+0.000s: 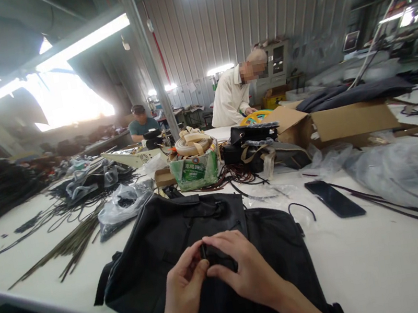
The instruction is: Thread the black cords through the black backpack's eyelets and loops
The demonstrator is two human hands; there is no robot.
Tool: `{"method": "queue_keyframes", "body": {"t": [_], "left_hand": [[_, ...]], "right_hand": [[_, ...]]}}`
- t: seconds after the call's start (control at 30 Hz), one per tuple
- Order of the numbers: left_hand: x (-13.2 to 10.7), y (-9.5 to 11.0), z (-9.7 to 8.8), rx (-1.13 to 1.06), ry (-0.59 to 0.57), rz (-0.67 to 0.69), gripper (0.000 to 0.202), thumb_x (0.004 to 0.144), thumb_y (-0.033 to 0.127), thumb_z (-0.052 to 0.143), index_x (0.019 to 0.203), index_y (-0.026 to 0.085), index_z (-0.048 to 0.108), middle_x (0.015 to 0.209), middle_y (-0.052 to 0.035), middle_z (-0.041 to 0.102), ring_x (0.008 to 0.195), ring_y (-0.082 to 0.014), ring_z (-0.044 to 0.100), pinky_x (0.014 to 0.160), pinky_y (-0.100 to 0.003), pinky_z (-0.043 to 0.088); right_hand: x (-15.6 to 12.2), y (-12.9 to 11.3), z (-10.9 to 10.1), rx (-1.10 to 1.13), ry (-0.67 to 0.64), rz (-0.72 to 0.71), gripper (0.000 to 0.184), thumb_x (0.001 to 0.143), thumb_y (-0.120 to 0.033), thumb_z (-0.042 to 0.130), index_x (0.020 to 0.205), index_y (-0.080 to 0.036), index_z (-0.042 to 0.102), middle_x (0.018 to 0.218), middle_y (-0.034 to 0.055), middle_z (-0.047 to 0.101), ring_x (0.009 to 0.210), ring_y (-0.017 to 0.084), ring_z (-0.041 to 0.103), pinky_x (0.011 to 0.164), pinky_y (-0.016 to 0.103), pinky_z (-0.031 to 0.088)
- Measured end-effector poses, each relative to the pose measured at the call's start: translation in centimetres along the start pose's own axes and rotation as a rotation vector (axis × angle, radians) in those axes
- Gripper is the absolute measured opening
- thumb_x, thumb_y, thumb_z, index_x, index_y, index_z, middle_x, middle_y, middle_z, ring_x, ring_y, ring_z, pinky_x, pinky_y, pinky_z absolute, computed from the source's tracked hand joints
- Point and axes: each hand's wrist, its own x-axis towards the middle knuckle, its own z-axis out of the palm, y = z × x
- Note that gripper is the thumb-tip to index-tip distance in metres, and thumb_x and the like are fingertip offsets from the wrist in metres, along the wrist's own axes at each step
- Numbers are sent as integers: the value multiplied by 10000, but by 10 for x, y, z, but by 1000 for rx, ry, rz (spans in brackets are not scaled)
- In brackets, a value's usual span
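A black fabric bag (142, 262) lies spread over the front of the white table, with straps along its edges. Above its middle, my left hand (186, 276) pinches a small dark piece (203, 252) between thumb and fingers. My right hand (244, 264) curls round the other side of that same piece, its fingertips meeting those of the left. Most of the piece is hidden by the fingers, so whether it is a buckle or a strap end is unclear. Both wrists rest over the near part of the bag.
A black phone (334, 198) lies to the right. Behind the bag stand a green-and-white box (195, 172) of rolled webbing and an open cardboard box (354, 120). Dark strips (64, 243) and a plastic bag (121, 204) lie left. Two people work farther back.
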Motion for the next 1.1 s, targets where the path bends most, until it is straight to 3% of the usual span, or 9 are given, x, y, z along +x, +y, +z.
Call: {"method": "queue_keyframes", "body": {"t": [0.07, 0.2, 0.27, 0.37, 0.53, 0.73, 0.97, 1.1], "left_hand": [[-2, 0, -3, -27, -9, -34, 527, 859, 513, 923, 1311, 253, 845, 1164, -105, 842, 1069, -279, 775, 936, -327, 661], [-9, 1, -5, -82, -89, -92, 582, 898, 573, 884, 1365, 232, 818, 1119, -123, 834, 869, -237, 747, 719, -294, 641], [-11, 3, -7, -76, -110, -84, 574, 916, 576, 870, 1366, 224, 817, 1103, -117, 819, 794, -200, 698, 688, -288, 610], [-13, 6, -10, -52, -130, -58, 551, 958, 572, 828, 1394, 237, 801, 1106, -100, 799, 756, -171, 659, 730, -306, 596], [-12, 12, -11, 36, -162, -28, 525, 1015, 571, 749, 1420, 239, 783, 1050, -77, 771, 783, -185, 666, 766, -317, 596], [-14, 4, -6, 78, -140, -10, 509, 1014, 538, 738, 1409, 220, 773, 1066, -77, 774, 779, -197, 697, 754, -327, 622], [-13, 7, -1, 73, -136, -45, 526, 978, 489, 757, 1397, 171, 745, 1048, -81, 755, 784, -211, 714, 735, -343, 629], [-11, 8, 0, 43, -151, -55, 664, 978, 472, 746, 1544, 162, 591, 1027, -62, 752, 797, -214, 708, 765, -355, 614]], "right_hand": [[1, 4, 1, 0, -14, -24, 593, 954, -328, 898, 1500, -294, 668, 1352, 55, 766, 1224, 252, 692, 1078, 422, 514], [2, 14, 6, 7, 16, -56, 468, 947, -357, 897, 1392, -314, 761, 1186, 35, 800, 1077, 232, 714, 973, 410, 525], [1, 16, 9, 15, 26, -68, 421, 947, -298, 899, 1351, -321, 784, 1141, 26, 800, 1040, 224, 716, 950, 404, 534], [0, 14, 13, 13, 46, -41, 496, 921, -184, 901, 1379, -317, 766, 1176, 41, 772, 1083, 240, 706, 964, 414, 562], [0, 8, 14, -43, 64, -49, 612, 885, -150, 897, 1452, -288, 715, 1427, 111, 707, 1285, 306, 657, 1106, 505, 552], [1, 6, 12, 2, -16, -74, 566, 923, -93, 819, 1450, -263, 703, 1327, 74, 801, 1165, 263, 736, 1147, 513, 478], [0, 7, 11, 21, -17, -64, 496, 992, -128, 751, 1462, -278, 699, 1348, 82, 791, 1201, 260, 723, 1070, 469, 507], [0, 7, 11, 27, -9, -51, 429, 961, -104, 760, 1351, -281, 752, 1285, 62, 802, 1148, 258, 725, 1030, 453, 510]]}}
